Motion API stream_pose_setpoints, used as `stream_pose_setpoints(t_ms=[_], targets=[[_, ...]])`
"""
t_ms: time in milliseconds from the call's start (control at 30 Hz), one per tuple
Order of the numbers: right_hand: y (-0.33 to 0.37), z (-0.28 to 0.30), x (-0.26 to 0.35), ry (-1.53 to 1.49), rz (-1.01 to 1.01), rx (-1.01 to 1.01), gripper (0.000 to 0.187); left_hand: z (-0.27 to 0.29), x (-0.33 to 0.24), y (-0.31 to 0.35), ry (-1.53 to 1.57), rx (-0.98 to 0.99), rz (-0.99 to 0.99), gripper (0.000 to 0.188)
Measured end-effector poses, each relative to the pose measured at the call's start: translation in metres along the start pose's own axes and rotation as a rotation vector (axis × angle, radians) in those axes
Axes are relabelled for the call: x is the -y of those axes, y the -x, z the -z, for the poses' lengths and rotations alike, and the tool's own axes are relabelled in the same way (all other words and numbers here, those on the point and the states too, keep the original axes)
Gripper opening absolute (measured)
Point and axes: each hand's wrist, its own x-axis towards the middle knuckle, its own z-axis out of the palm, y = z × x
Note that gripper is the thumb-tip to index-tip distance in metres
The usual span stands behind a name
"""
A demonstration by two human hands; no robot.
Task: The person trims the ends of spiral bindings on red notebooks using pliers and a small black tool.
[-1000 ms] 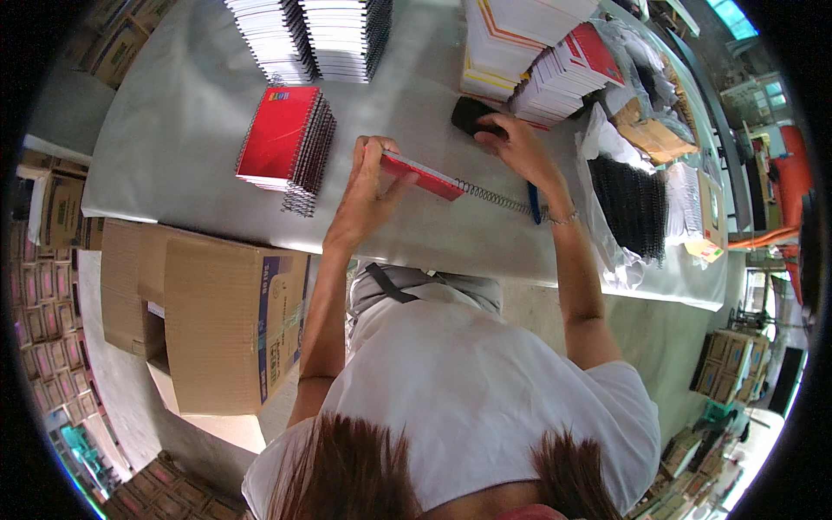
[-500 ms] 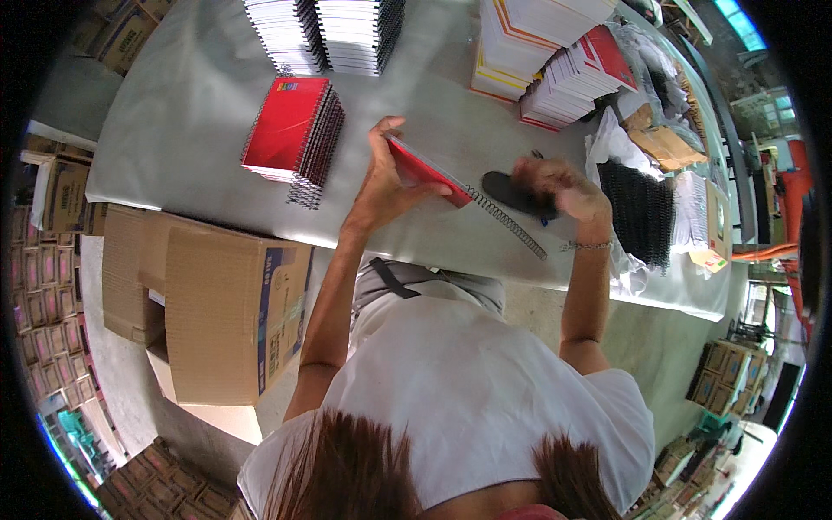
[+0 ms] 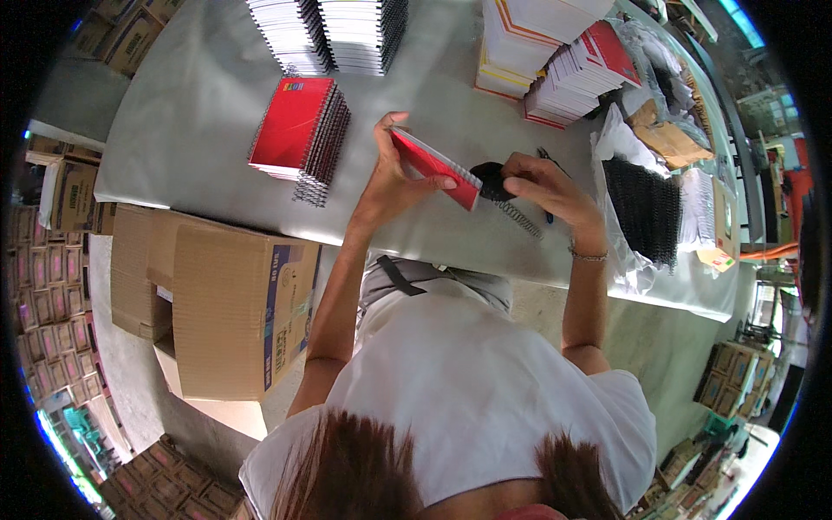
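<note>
A small red notebook (image 3: 438,165), tilted with its edge up, is in the grip of my left hand (image 3: 388,186), thumb on the cover and fingers round the far end. From its right end a dark spiral coil (image 3: 522,221) sticks out toward the lower right. My right hand (image 3: 550,189) is closed on a black, flat, rounded thing (image 3: 492,182), whose kind I cannot make out. It sits right at the notebook's end and covers part of the coil. Partly hidden behind my right hand lies a slim dark and blue tool (image 3: 544,156).
Red spiral notebooks (image 3: 295,126) stand stacked at left, with taller stacks of spiral-bound books (image 3: 360,35) behind. Unbound red-covered books (image 3: 581,74) sit at the far right. Nearer are black coils (image 3: 641,208) in plastic. An open cardboard box (image 3: 221,303) stands below the table's left edge.
My right hand has moved left, bringing the black rounded thing against the notebook's end and over part of the coil. The left hand still holds the notebook in nearly the same place.
</note>
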Motion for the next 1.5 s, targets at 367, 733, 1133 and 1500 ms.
stream_pose_setpoints(t_ms=[367,733,1133,1500], targets=[[-0.001,-0.002,-0.004,-0.057,0.073,-0.093,0.043,-0.001,0.016,0.009,-0.082,0.079,-0.112,0.077],[0.036,-0.011,-0.028,-0.654,0.034,-0.327,0.039,-0.023,-0.021,0.024,-0.353,0.220,-0.236,0.051],[0.046,-0.001,-0.021,-0.252,0.230,-0.033,0.045,-0.023,-0.011,0.027,-0.294,0.192,-0.236,0.061],[0.041,0.000,0.005,-0.220,0.152,0.047,0.035,-0.024,0.003,0.029,-0.165,0.127,-0.178,0.089]])
